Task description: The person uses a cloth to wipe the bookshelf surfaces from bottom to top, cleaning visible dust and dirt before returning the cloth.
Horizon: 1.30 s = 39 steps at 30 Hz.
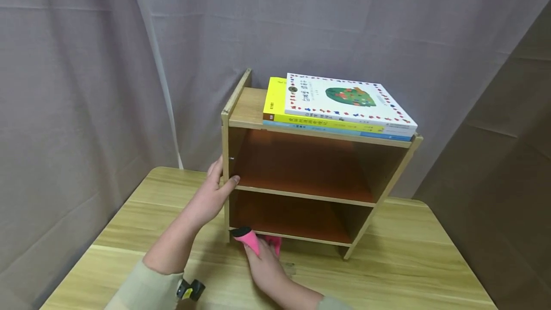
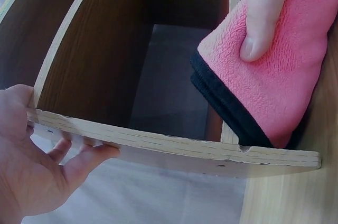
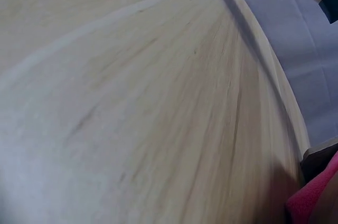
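A small wooden shelf [image 1: 301, 195] with two compartments stands on the table. My left hand [image 1: 213, 195] grips its left side panel, thumb on the front edge and fingers around the outer face, as the left wrist view [image 2: 37, 160] also shows. Low at the shelf's left front, my right hand [image 1: 267, 264] holds a pink cloth [image 2: 280, 71] with a black border. The thumb presses on the cloth, which lies against the bottom board's front edge near the left panel. In the right wrist view only a corner of the pink cloth [image 3: 311, 197] shows.
Several books [image 1: 340, 104] lie stacked on the shelf's top board, a white one uppermost over a yellow one. The wooden table [image 1: 413, 271] extends around the shelf. Grey curtains [image 1: 323, 18] hang behind and at the sides.
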Motion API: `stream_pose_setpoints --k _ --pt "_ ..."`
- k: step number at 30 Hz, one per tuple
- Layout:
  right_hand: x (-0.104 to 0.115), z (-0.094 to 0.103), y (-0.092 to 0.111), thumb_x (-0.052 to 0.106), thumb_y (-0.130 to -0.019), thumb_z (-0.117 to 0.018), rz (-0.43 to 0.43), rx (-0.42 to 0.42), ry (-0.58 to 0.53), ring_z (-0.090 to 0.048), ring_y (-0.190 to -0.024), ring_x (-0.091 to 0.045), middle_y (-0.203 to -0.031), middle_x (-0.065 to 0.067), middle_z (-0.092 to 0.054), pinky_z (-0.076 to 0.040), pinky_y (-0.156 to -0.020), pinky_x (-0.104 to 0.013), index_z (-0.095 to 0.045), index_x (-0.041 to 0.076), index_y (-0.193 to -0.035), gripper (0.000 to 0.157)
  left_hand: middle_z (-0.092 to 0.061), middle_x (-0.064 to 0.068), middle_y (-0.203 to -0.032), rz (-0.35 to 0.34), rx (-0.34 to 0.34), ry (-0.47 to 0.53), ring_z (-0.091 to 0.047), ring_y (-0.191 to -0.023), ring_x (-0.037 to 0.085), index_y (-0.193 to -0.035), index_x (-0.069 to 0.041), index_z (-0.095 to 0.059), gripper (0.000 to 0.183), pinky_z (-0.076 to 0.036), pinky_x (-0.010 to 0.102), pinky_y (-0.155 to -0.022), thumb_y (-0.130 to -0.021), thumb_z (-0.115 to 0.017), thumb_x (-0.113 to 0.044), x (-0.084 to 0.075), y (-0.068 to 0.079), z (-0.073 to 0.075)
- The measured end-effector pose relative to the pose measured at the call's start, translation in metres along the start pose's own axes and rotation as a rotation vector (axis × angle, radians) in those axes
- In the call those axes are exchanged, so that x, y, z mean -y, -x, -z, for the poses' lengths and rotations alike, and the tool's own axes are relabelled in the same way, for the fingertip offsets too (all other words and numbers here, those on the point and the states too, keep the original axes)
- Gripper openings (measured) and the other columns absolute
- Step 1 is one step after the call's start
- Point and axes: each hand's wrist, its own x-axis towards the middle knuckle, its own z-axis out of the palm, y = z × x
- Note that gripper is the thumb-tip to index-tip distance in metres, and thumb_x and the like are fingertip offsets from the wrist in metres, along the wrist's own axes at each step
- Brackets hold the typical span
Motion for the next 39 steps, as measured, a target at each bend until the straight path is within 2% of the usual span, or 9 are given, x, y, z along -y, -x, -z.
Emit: stream_pose_setpoints --k 5,8,12,15,18,23,29,34,39 --pt "0.005 -0.006 -0.003 0.055 -0.095 -0.028 0.012 -0.002 -0.071 -0.038 -0.129 -0.020 -0.134 0.007 -0.049 -0.014 -0.104 -0.063 -0.051 0.025 -0.130 0.052 -0.010 -0.008 -0.151 -0.010 -0.017 -0.020 -0.009 -0.139 0.017 -0.143 -0.048 -0.003 0.065 -0.017 0.054 -0.108 -0.094 -0.047 -0.043 0.021 -0.009 -0.001" --pt "0.008 -0.010 -0.004 0.055 -0.095 -0.029 0.028 0.009 -0.102 -0.037 -0.129 -0.018 -0.134 0.009 -0.049 -0.013 -0.105 -0.062 -0.054 0.029 -0.127 0.047 -0.011 -0.010 -0.151 -0.017 -0.027 -0.018 -0.010 -0.138 0.016 -0.142 -0.050 -0.004 0.065 -0.018 0.053 -0.108 -0.094 -0.047 -0.045 0.025 -0.010 -0.002" --pt "0.008 -0.013 -0.003 0.054 -0.095 -0.030 0.045 0.036 -0.094 -0.036 -0.131 -0.019 -0.136 0.008 -0.046 -0.014 -0.105 -0.061 -0.051 0.027 -0.130 0.049 -0.011 -0.007 -0.151 -0.022 -0.021 0.003 -0.010 -0.138 0.017 -0.144 -0.047 -0.006 0.064 -0.017 0.053 -0.108 -0.095 -0.048 -0.037 0.015 -0.007 -0.002" --pt "0.007 -0.014 -0.003 0.051 -0.096 -0.034 0.066 0.034 -0.056 -0.039 -0.128 -0.023 -0.134 0.002 -0.049 -0.017 -0.105 -0.061 -0.050 0.021 -0.132 0.050 -0.013 -0.001 -0.151 -0.029 -0.012 0.017 -0.011 -0.138 0.020 -0.146 -0.040 -0.008 0.065 -0.016 0.053 -0.108 -0.097 -0.047 -0.029 0.001 -0.002 -0.001" --pt "0.007 -0.015 -0.003 0.042 -0.097 -0.041 0.123 0.013 0.035 -0.048 -0.120 -0.023 -0.124 0.000 -0.056 -0.029 -0.102 -0.054 -0.053 0.017 -0.128 0.043 -0.013 0.002 -0.151 -0.036 -0.005 0.017 -0.012 -0.138 0.021 -0.148 -0.036 -0.008 0.064 -0.017 0.053 -0.108 -0.097 -0.047 -0.025 -0.009 0.001 0.000" --pt "0.007 -0.013 -0.001 0.027 -0.094 -0.051 0.236 -0.041 0.259 -0.058 -0.102 -0.020 -0.110 0.000 -0.061 -0.046 -0.087 -0.039 -0.055 0.016 -0.126 0.034 -0.012 0.001 -0.151 -0.036 -0.004 0.008 -0.012 -0.138 0.020 -0.146 -0.040 -0.007 0.064 -0.017 0.053 -0.108 -0.098 -0.045 -0.025 -0.011 0.004 0.001" --pt "0.005 -0.009 -0.001 0.020 -0.085 -0.060 0.305 -0.069 0.471 -0.061 -0.099 -0.020 -0.115 -0.003 -0.061 -0.049 -0.083 -0.036 -0.053 0.013 -0.129 0.046 -0.010 0.000 -0.152 -0.039 -0.001 0.010 -0.008 -0.139 0.019 -0.146 -0.041 -0.005 0.065 -0.015 0.052 -0.109 -0.098 -0.045 -0.025 -0.010 0.004 0.000" --pt "0.006 -0.005 -0.004 0.019 -0.078 -0.066 0.331 -0.025 0.573 -0.062 -0.092 -0.018 -0.114 -0.001 -0.060 -0.051 -0.076 -0.031 -0.054 0.016 -0.129 0.052 -0.010 0.001 -0.152 -0.040 -0.004 -0.002 -0.008 -0.139 0.020 -0.146 -0.040 -0.004 0.065 -0.015 0.053 -0.109 -0.098 -0.044 -0.025 -0.010 0.005 0.000" --pt "0.008 -0.001 -0.005 0.014 -0.073 -0.067 0.327 0.040 0.686 -0.060 -0.096 -0.020 -0.121 -0.001 -0.057 -0.052 -0.071 -0.032 -0.052 0.018 -0.132 0.060 -0.011 0.000 -0.152 -0.041 -0.007 -0.013 -0.008 -0.139 0.018 -0.147 -0.039 -0.005 0.064 -0.015 0.051 -0.109 -0.098 -0.044 -0.025 -0.011 0.005 0.000"
